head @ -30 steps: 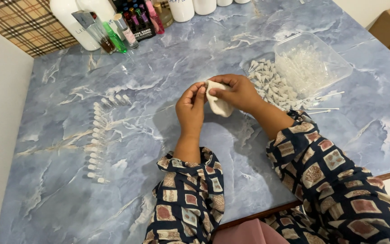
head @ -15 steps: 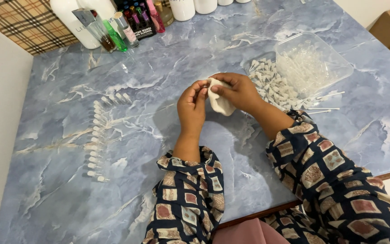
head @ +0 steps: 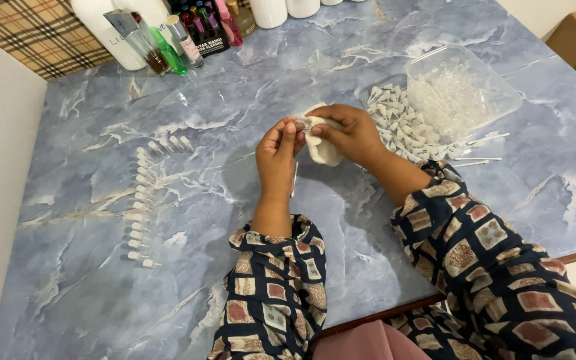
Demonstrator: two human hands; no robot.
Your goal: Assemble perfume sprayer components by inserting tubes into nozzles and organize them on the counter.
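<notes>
Presently catalogued, one blue marbled tabletop (head: 435, 220) and what lies on it.

Item: left hand (head: 278, 157), fingers pinched narrow at the tips on something small; what it is cannot be told, being hidden between fingers and cloth. A thin pale stem shows below this hand, at its right edge.

Item: right hand (head: 351, 133), closed around a white cloth (head: 321, 148), which sits bunched between both hands above the middle of the tabletop.

Item: clear tub (head: 465, 90) of small clear parts, to the right, with a loose heap of white caps (head: 398, 123) just beside it (some thin tubes stray toward the edge).

Item: row of small vials (head: 138, 207), lying in a curved line to the left, well apart from the hands.

Item: bottles (head: 168, 40), assorted, upright along the far edge.

Risks, as judged: the pinched piece is tiny and could slip from the fingertips and roll among the caps. A right sleeve (head: 475, 240) swung outward could scatter the heap or nudge the tubes off the edge.
</notes>
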